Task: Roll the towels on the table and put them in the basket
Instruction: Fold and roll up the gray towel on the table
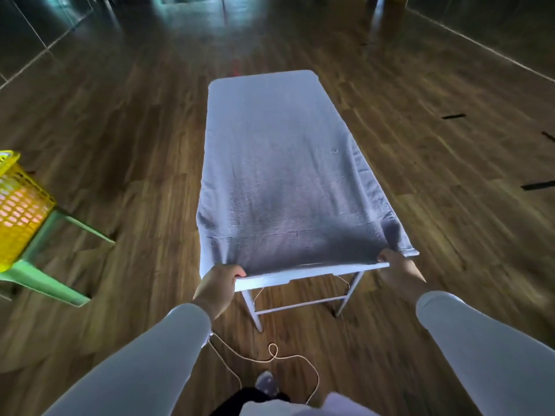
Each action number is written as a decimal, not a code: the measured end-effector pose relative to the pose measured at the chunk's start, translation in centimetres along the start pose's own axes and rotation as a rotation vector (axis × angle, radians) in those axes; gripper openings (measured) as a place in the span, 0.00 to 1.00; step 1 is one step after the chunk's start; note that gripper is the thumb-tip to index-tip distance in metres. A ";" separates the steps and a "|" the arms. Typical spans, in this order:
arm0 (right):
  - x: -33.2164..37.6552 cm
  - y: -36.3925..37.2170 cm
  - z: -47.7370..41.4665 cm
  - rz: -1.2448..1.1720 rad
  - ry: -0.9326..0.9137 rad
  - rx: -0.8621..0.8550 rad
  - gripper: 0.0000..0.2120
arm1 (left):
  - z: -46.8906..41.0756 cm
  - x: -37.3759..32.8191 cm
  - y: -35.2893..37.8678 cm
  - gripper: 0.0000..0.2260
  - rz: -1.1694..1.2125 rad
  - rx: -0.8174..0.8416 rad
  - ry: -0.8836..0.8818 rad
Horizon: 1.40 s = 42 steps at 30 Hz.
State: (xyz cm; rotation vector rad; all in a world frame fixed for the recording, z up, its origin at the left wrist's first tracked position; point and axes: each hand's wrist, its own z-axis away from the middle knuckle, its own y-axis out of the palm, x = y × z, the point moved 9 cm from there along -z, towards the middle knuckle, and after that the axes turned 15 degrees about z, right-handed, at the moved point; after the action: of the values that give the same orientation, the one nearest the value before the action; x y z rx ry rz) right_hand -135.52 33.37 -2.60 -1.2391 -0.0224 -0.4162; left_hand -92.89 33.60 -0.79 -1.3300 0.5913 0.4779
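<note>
We are standing at the near end of the worktop [300,273], where the towel [276,175] is lying spread flat along its whole length, its sides hanging over the edges. Our left hand [220,280] is gripping the near left corner, fingers [237,270] curled over the hem, and our right hand [396,265] is pinching the near right corner. To start the roll well, we are judging that both corners should turn over together, tight and level, so the roll runs straight toward the far end. The basket [18,205] is sitting well apart at our left, on a green chair [51,265].
</note>
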 end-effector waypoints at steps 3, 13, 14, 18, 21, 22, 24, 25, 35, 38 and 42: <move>0.0 1.8 0.0 0.068 -0.004 0.088 0.11 | -0.1 1.2 0.7 0.18 -0.046 0.051 -0.006; 6.0 2.1 -0.7 0.494 -0.063 0.105 0.22 | -1.4 3.7 -2.3 0.14 -0.118 -0.086 -0.030; 7.7 2.5 -0.8 0.481 -0.123 0.095 0.22 | -1.6 4.4 -2.3 0.15 -0.119 -0.069 -0.071; 14.3 5.0 -0.5 0.413 -0.324 0.136 0.23 | -1.5 6.5 -3.0 0.14 -0.045 -0.094 -0.166; 17.4 7.3 -0.4 0.440 -0.397 0.178 0.24 | -1.4 6.8 -4.7 0.13 0.029 -0.183 -0.172; 17.9 7.9 -0.6 0.456 -0.399 0.179 0.23 | -1.4 6.6 -5.4 0.13 0.027 -0.212 -0.139; 18.3 8.2 -1.3 0.490 -0.384 0.153 0.22 | -1.4 5.6 -6.8 0.12 -0.022 -0.247 -0.018; 18.5 8.1 -1.6 0.509 -0.378 0.148 0.21 | -1.5 5.4 -7.1 0.12 -0.057 -0.243 0.047; 19.1 8.0 -2.3 0.562 -0.367 0.251 0.20 | -0.6 9.1 -3.9 0.19 -0.135 -0.007 0.046; 19.1 7.5 -2.4 0.543 -0.395 0.293 0.22 | -0.9 9.3 -2.5 0.17 -0.079 0.075 -0.079; 18.2 6.0 -2.7 0.405 -0.476 0.315 0.18 | -2.2 5.7 -1.5 0.13 -0.058 0.029 -0.069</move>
State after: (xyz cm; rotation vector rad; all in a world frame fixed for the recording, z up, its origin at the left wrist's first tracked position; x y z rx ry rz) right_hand -117.30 27.02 -4.58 -0.9751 -0.2314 0.2334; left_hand -87.90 31.16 -3.64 -1.2944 0.4999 0.4641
